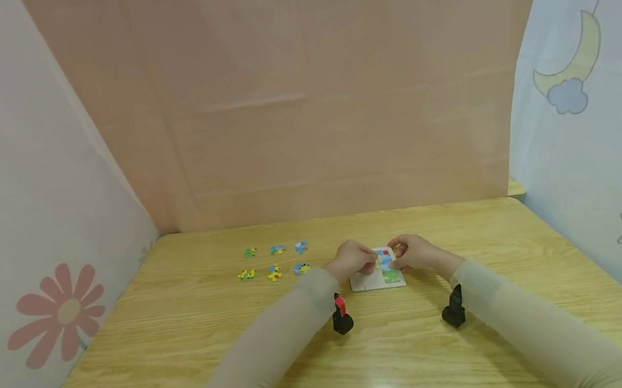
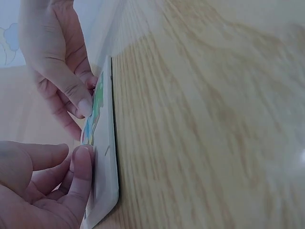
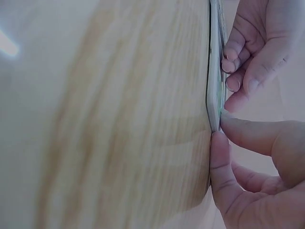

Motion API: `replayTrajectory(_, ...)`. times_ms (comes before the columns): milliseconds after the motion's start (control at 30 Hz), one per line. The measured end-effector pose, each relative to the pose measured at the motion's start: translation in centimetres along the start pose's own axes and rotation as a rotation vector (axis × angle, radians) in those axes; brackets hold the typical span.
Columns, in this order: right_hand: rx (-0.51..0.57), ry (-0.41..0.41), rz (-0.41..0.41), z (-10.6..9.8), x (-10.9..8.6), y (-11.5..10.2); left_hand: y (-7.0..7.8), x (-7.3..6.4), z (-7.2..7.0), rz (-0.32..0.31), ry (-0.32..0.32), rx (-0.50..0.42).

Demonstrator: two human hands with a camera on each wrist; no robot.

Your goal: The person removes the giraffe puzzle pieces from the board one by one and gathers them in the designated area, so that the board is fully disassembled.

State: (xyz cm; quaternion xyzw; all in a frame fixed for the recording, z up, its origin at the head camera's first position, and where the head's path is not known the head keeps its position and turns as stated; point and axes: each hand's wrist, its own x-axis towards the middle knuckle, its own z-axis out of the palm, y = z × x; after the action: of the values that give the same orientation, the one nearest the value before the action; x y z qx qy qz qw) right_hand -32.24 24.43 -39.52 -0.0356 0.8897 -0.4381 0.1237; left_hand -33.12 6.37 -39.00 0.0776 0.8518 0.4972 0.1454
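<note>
A white puzzle board (image 1: 364,283) lies flat on the table, with joined colourful pieces (image 1: 391,276) in blue, green and red along its right side. My left hand (image 1: 352,259) reaches over the board's left part, its curled fingertips at the inner edge of a puzzle piece (image 2: 88,136), which they partly hide. From the other side my right hand (image 1: 418,252) grips the board's right edge. In the right wrist view its thumb (image 3: 248,133) lies on the board's top and a finger (image 3: 220,151) sits against the side.
To the left, several loose puzzle pieces (image 1: 275,272) lie in two rows on the wooden table (image 1: 200,337). A brown backdrop (image 1: 323,102) stands along the back, with patterned panels (image 1: 584,141) at both sides. Small black wrist cameras (image 1: 453,311) hang below the sleeves.
</note>
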Motion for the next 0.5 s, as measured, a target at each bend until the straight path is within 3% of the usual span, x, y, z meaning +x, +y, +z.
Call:
replayTrajectory(267,-0.005,0.002,0.003,0.0,0.2,0.2,0.2,0.7,0.6,-0.023,0.044,-0.004)
replayTrajectory(500,0.008,-0.011,0.001,0.0,0.1,0.1,0.3,1.0,1.2,0.026,0.127,-0.009)
